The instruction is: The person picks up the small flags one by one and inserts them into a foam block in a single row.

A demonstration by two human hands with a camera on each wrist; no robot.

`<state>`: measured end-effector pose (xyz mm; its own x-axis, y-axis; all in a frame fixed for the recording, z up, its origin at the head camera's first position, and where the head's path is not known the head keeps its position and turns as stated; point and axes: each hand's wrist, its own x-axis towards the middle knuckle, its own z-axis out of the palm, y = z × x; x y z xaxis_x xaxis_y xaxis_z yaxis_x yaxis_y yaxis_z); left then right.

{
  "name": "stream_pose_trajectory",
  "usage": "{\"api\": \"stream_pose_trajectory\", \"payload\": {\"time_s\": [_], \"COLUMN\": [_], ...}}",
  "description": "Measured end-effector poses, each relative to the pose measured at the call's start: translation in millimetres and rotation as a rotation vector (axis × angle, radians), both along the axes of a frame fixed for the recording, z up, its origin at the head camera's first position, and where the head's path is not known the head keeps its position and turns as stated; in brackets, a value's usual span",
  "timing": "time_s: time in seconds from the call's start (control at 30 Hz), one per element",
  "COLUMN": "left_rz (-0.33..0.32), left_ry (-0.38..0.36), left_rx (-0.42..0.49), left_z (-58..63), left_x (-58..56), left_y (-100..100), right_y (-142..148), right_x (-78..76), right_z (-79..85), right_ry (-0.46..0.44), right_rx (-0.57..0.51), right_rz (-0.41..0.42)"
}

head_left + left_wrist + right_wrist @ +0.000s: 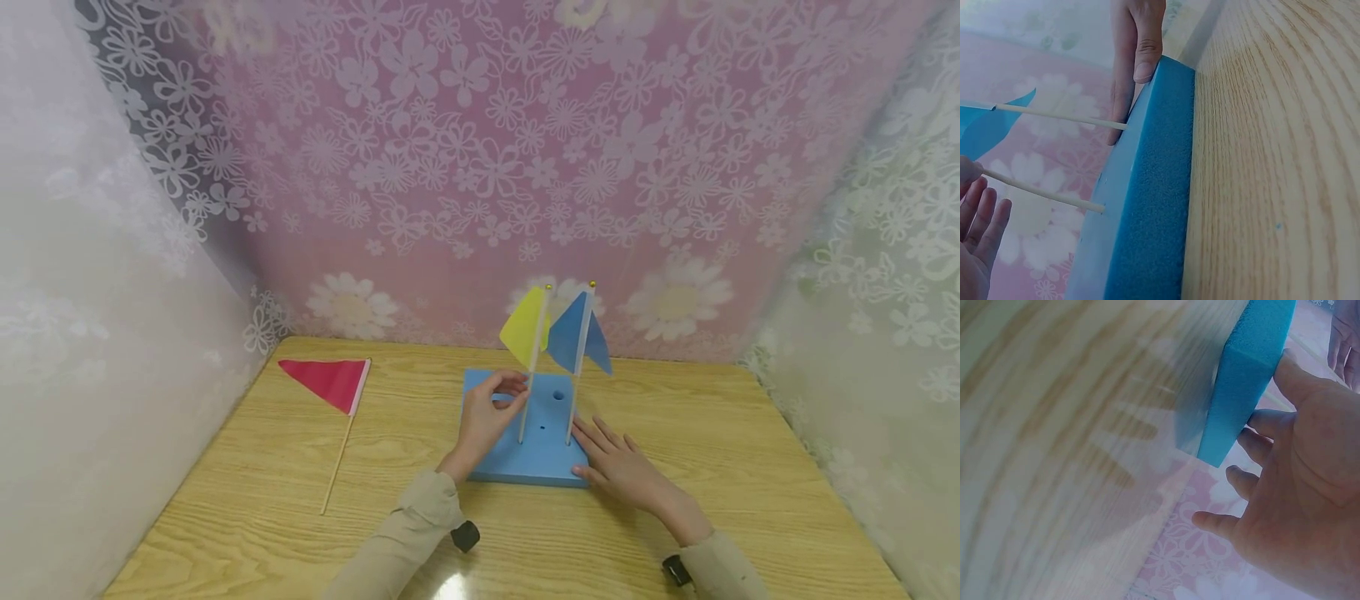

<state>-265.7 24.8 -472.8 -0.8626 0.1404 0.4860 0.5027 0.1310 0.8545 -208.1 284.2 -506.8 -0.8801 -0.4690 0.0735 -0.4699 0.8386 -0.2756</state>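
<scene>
A blue foam block (517,468) lies flat on the table, with two flags standing upright in its surface. My left hand (482,423) pinches the thin stick of the yellow flag (522,329), whose lower end is in a hole in the block. To its right, the blue flag (567,337) stands in another hole, untouched. Its stick (1060,116) also shows in the left wrist view. My right hand (626,473) rests against the block's right edge, fingers extended and spread. In the right wrist view its thumb and fingertips (1260,422) touch the foam.
A red triangular flag (330,385) on a wooden stick lies on the table to the left of the block. Two more holes show in the block, a larger one (558,396) towards the back. Floral fabric (480,183) hangs behind the wood-grain table (675,417) and along both sides.
</scene>
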Motion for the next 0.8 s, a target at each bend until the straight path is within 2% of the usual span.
{"api": "stream_pose_trajectory", "payload": {"time_s": [0.2,0.37,0.53,0.8], "left_rz": [0.005,0.042,0.105,0.231], "left_ry": [-0.001,0.012,0.042,0.067], "left_rx": [-0.005,0.001,0.028,0.072], "left_z": [0.3,3.4,11.3,21.4], "left_x": [-0.3,-3.2,-7.9,-13.2], "left_y": [-5,-19,-44,-96], "right_y": [1,0,0,1], "right_x": [2.2,4.9,4.1,2.4], "right_z": [1.8,5.3,6.0,7.0], "right_ry": [0.043,0.064,0.072,0.063], "right_rx": [-0.02,-0.055,-0.055,-0.055], "right_rz": [0.025,0.06,0.068,0.072]}}
